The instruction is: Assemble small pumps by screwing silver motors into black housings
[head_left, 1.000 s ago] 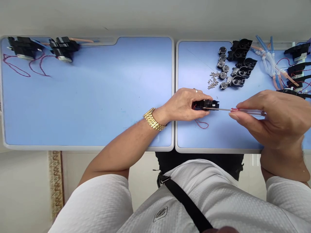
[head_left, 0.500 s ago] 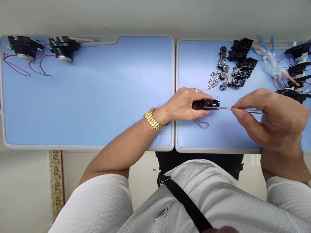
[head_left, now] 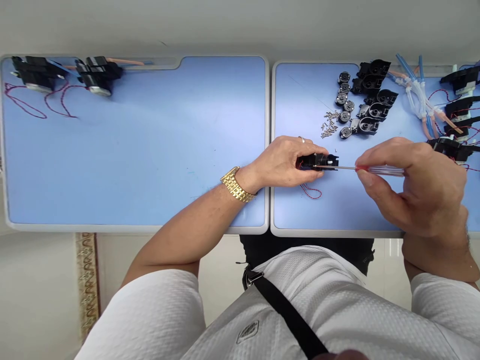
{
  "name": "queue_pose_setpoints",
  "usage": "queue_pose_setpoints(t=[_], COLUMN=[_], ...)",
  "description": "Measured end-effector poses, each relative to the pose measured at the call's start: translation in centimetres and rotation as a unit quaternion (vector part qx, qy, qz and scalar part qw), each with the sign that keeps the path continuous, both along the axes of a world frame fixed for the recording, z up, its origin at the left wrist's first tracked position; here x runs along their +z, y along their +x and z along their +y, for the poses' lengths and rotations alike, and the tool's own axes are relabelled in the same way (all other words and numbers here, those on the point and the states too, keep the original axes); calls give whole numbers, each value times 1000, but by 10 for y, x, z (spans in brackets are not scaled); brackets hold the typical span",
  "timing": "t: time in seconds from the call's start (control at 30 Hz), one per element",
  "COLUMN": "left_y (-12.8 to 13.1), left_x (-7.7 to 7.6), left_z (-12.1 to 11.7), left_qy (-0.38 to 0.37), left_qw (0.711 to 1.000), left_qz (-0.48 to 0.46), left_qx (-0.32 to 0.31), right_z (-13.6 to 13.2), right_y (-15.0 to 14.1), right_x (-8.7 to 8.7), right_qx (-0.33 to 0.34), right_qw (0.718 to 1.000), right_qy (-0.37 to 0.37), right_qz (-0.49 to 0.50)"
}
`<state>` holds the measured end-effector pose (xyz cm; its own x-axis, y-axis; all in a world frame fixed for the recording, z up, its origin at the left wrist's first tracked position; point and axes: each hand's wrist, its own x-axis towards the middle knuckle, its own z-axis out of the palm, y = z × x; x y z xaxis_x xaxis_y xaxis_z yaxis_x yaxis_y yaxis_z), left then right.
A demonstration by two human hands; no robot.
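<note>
Left hand [head_left: 281, 162] clasps a black housing [head_left: 318, 161], right hand [head_left: 420, 190] pinches a screwdriver [head_left: 378, 170] to it, with screws [head_left: 329, 124] and housings [head_left: 375, 97] left loose near the bench's [head_left: 311, 63] far edge

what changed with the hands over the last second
The right hand shifted slightly left, its fingertips sliding along the clear-handled screwdriver toward the shaft, without letting go. The left hand stayed as it was, gripping the black plastic housing, with the shaft still lying across it. The loose screws stayed put.
</note>
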<state>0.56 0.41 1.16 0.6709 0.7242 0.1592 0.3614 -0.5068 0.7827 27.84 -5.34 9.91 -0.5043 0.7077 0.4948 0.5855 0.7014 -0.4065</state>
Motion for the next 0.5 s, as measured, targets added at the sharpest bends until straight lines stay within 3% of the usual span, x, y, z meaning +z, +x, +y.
queue_pose_setpoints(t=[0.3,0.5], left_y=[0,-1], left_x=[1,0], left_z=[0,0], left_qy=[-2,-2], left_qw=[1000,1000], left_qz=[3,-3], left_qx=[-1,-1], right_z=[0,3], right_y=[4,2], right_x=[-2,-3], right_qx=[-41,34], right_qw=[995,999], right_qy=[75,14], right_qz=[-46,17])
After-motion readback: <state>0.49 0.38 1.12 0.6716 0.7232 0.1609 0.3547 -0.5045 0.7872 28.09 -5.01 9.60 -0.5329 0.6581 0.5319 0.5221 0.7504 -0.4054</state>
